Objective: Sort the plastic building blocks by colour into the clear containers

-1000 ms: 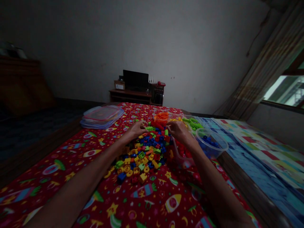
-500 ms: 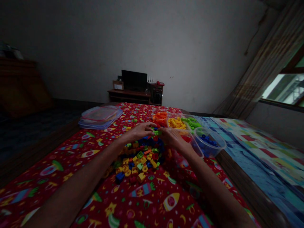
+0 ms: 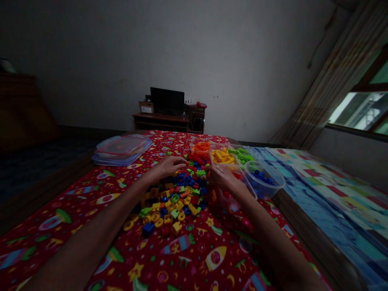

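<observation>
Toy building blocks [image 3: 174, 200] in yellow, blue, green, orange and red lie in a loose heap on the red patterned cloth [image 3: 178, 266]. Over the heap's far left edge reaches my left hand [image 3: 170, 166], its fingers stretched to the right and a little apart from the thumb, holding nothing I can see. My right hand [image 3: 222, 176] is at the heap's far right, beside the clear boxes. Its fingers are bent together, tips partly hidden, close to a green block [image 3: 201, 173]; what they hold, if anything, I cannot make out.
Clear plastic boxes at the right hold sorted blocks: orange [image 3: 201, 148], yellow [image 3: 222, 156], green [image 3: 242, 155] and red. A round clear tub [image 3: 277, 184] holds blue ones. Stacked lids [image 3: 121, 150] lie at the left. Beyond stands a desk with a monitor [image 3: 167, 102].
My hands have moved apart; before, their fingertips nearly met above the far side of the heap. More blocks show between them now. The view has shifted slightly.
</observation>
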The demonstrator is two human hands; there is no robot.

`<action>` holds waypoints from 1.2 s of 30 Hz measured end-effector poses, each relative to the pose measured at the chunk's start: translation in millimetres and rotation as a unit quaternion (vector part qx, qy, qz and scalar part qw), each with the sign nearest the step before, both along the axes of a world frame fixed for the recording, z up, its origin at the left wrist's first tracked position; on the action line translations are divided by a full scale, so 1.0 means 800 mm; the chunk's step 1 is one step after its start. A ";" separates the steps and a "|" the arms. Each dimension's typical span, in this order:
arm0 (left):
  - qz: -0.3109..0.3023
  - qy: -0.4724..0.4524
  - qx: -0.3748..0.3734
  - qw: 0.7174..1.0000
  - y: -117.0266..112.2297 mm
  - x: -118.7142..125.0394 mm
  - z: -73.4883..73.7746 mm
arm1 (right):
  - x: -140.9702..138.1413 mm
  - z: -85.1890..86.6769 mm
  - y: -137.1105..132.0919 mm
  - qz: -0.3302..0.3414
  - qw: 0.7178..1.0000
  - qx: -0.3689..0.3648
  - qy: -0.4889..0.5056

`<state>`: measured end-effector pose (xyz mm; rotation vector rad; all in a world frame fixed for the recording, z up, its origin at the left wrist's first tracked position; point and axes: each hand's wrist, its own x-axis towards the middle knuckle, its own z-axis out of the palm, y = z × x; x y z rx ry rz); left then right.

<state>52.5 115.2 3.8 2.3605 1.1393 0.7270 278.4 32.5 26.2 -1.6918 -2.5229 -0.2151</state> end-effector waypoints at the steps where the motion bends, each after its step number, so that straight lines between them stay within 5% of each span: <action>1: 0.000 0.004 0.002 1.000 0.000 -0.001 0.001 | 0.004 0.001 0.000 0.007 1.000 -0.001 0.009; 6: 0.006 0.016 0.011 1.000 -0.003 -0.003 0.006 | 0.028 0.009 0.011 -0.013 0.996 0.026 0.081; 13: 0.004 0.058 0.031 0.998 -0.010 0.003 0.009 | 0.087 0.051 0.064 -0.217 0.961 0.133 0.105; 18: 0.002 0.066 0.029 0.997 -0.013 0.004 0.009 | 0.138 0.067 0.109 -0.352 0.929 0.080 0.080; 24: -0.015 0.062 0.010 0.998 -0.008 0.001 -0.002 | 0.159 0.048 0.132 -0.287 0.956 0.038 -0.037; 36: -0.035 0.051 -0.012 0.998 -0.005 0.002 -0.009 | 0.167 0.016 0.197 -0.165 0.980 -0.024 -0.109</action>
